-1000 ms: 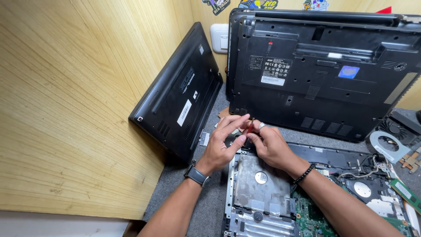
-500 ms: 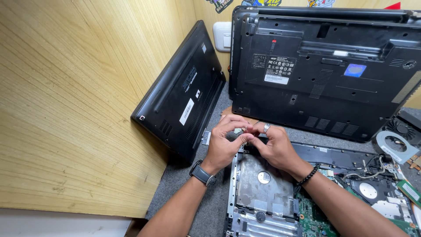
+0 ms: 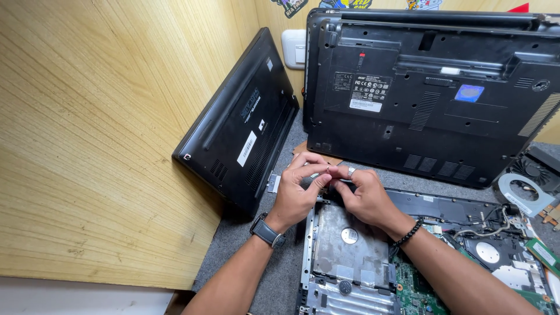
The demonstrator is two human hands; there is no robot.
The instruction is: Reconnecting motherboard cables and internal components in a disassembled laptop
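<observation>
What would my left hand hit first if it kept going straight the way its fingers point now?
Probably the right hand: the left hand has its fingers curled toward it, and the fingertips already meet over the open laptop. If it passed that, the upright laptop behind looks next, though depth is unclear.

Bare forearms; dark wristwatch [image 3: 267,231], black bead bracelet [image 3: 408,234], silver ring [image 3: 351,171].

Single head view, looking steeply down, close above the open laptop [image 3: 350,251], facing the wall behind it

Laptop repair workshop: opened laptop [image 3: 408,256], spare laptops [image 3: 431,87], loose fan [image 3: 525,186].
</observation>
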